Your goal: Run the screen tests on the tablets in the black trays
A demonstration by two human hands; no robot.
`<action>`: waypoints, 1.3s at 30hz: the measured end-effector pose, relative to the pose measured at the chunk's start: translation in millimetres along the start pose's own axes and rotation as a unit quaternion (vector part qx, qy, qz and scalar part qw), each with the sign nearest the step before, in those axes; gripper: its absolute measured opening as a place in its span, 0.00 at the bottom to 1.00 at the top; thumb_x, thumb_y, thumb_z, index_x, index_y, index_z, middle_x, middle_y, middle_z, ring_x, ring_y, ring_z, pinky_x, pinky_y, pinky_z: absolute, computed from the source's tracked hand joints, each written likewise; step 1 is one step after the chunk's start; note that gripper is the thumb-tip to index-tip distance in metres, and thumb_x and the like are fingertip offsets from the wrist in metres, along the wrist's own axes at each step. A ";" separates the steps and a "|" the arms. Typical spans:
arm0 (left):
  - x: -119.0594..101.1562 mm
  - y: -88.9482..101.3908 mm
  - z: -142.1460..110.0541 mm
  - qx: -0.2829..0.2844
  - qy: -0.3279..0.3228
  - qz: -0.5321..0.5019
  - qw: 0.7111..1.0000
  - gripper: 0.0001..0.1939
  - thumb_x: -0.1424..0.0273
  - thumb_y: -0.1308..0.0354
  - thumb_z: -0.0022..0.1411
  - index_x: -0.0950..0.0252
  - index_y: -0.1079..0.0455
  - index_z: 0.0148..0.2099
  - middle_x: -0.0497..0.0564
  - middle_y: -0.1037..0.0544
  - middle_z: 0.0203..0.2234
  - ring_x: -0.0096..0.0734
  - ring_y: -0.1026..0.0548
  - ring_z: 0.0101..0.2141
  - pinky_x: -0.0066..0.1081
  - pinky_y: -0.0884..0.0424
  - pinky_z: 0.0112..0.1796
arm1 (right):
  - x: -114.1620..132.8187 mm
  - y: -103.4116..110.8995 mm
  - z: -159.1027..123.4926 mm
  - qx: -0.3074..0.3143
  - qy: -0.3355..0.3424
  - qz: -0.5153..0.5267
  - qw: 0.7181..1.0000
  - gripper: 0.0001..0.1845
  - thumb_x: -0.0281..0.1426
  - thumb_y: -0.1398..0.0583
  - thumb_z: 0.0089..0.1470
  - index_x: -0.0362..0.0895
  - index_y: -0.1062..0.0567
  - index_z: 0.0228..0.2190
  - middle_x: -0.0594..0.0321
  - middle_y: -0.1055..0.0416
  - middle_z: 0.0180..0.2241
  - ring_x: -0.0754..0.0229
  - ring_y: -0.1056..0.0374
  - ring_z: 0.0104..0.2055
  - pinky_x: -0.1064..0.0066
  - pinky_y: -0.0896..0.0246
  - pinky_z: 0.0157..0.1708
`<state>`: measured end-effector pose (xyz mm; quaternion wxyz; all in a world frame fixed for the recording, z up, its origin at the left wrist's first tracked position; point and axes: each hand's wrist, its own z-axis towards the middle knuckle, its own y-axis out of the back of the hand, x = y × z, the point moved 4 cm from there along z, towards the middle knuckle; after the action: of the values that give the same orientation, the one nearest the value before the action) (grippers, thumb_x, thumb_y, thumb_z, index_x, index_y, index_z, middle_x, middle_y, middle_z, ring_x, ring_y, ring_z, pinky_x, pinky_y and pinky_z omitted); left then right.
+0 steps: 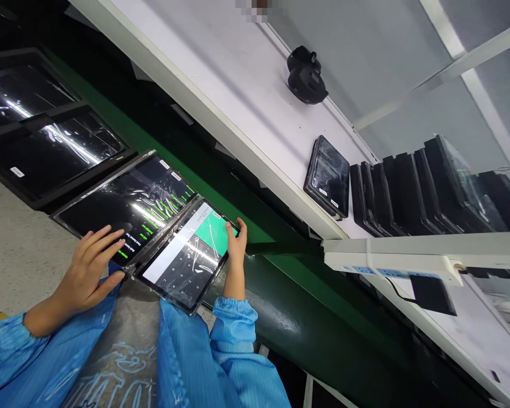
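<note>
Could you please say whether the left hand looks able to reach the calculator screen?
Probably yes: the left hand, spread and empty, is over a corner of the green-text screen, and nothing visible blocks the way to the calculator screen. The right hand is at its opposite edge.

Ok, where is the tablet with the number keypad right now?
The keypad tablet is left of centre in the head view, below and right of the dark screen with green text; the right hand holds its right edge.

So I've got a white shelf with some black gadget, flat-lying tablets beside a row of upright dark slabs, plus a power strip.
</note>
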<state>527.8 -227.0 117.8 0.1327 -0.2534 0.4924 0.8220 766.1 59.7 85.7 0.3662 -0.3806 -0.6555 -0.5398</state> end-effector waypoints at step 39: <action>155.3 39.3 44.3 0.109 0.268 -0.092 0.953 0.30 0.51 0.56 0.69 0.68 0.36 0.61 0.59 0.29 0.57 0.45 0.33 0.60 0.48 0.43 0.63 | -7.2 -6.5 -149.8 0.009 0.064 -0.194 0.979 0.68 0.50 0.27 0.35 0.46 0.53 0.69 0.46 0.63 0.72 0.33 0.70 0.73 0.34 0.71 0.67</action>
<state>366.8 -211.9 79.1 0.0974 -0.4930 0.5709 0.6493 773.9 -89.6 98.8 0.2992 -0.2072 -0.6970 -0.6178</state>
